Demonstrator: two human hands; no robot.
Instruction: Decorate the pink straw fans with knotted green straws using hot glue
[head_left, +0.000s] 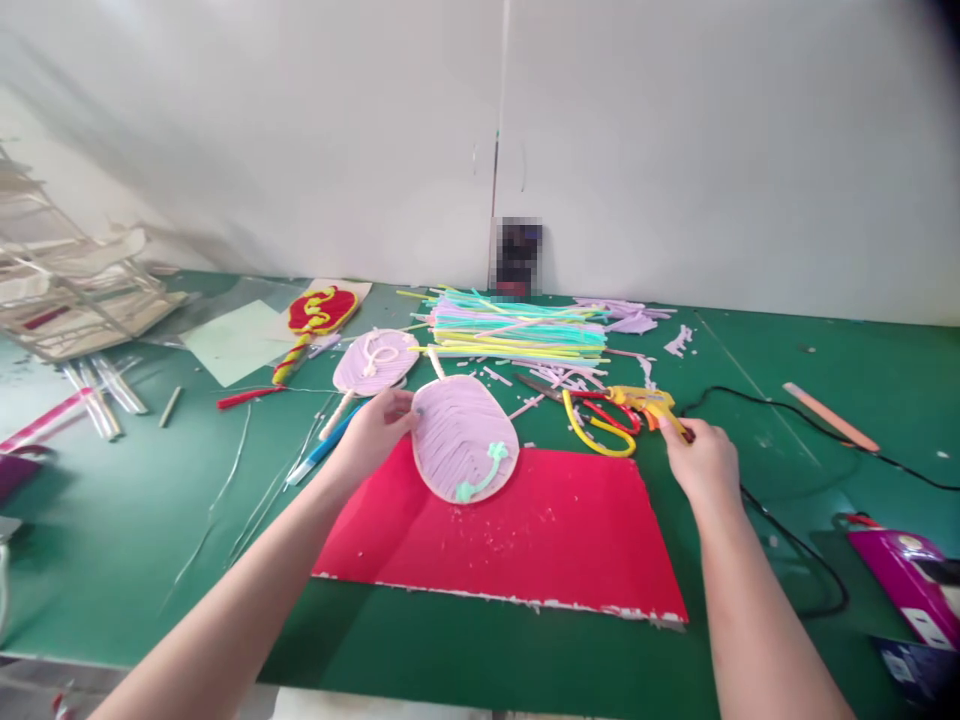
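Observation:
Pinched at its left edge by my left hand [382, 425], a lilac fan [454, 435] covered in fuzzy strips is held over a red board [525, 540]. A mint-green curl with knobbed ends decorates the fan's lower right, and its handle points away from me. My right hand [701, 460] is closed on the handle of a yellow hot glue gun [645, 400], whose nozzle faces left. Scissors [600, 420] with red and yellow handles lie beside the gun. A second lilac fan [375, 362] rests behind my left hand.
Coloured pipe cleaners [517, 325] are piled at the back, with lilac scraps [679, 340] nearby. A red and yellow fan [321, 312] lies back left. A black cable [795, 405] and a purple power strip [900, 570] are right. A wooden rack [75, 290] stands left.

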